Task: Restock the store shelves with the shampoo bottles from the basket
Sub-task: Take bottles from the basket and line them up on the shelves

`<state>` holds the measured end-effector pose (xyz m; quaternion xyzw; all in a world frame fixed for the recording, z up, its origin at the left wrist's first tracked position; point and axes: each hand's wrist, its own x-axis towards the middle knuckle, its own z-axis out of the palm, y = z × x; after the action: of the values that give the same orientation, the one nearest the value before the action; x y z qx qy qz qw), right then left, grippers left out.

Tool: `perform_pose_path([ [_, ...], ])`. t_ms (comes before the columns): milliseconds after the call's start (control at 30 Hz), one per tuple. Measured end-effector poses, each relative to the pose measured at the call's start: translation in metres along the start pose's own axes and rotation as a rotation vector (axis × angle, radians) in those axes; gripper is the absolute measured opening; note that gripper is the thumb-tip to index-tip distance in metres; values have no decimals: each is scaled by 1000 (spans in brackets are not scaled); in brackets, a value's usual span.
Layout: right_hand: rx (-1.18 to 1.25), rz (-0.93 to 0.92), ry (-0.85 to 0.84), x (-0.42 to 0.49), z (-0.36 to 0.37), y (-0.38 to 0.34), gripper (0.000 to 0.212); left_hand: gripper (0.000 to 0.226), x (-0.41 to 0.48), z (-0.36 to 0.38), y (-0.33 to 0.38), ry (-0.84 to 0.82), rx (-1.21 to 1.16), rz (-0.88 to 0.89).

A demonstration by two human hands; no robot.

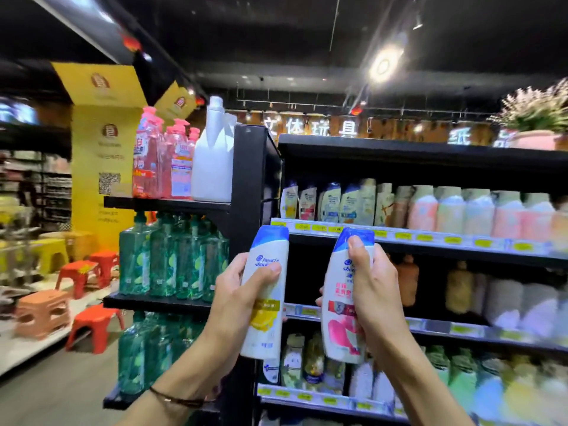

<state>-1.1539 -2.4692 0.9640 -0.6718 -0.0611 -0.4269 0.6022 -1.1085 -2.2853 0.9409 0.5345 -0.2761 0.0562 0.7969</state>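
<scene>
Now the person faces the black shelves (430, 149) and holds one white, blue-capped shampoo bottle in each hand, both upright, just before the upper shelf edges. The left hand (236, 299) wraps its fingers round the yellow-label bottle (266, 318), where "head & shoulders" can be read. The right hand (375, 290) grasps the pink-label bottle (338, 305), its thumb covering part of the same logo; the red Chinese writing below is too blurred to read. Yellow price tags (402, 236) line the shelf edge. Overhead, a sign (307, 127) reads 文体玩具
</scene>
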Motion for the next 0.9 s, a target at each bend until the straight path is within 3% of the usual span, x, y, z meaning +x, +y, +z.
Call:
perform_pose_path([
  [167, 0, 15, 2, 6, 7, 2, 53, 33, 9, -2, 1, -41, 15, 14],
  [500, -91, -43, 31, 35, 44, -3, 40, 32, 60, -16, -5, -44, -7, 74],
  [900, 1, -81, 5, 141, 34, 48, 56, 29, 193, 12, -37, -5, 23, 130],
])
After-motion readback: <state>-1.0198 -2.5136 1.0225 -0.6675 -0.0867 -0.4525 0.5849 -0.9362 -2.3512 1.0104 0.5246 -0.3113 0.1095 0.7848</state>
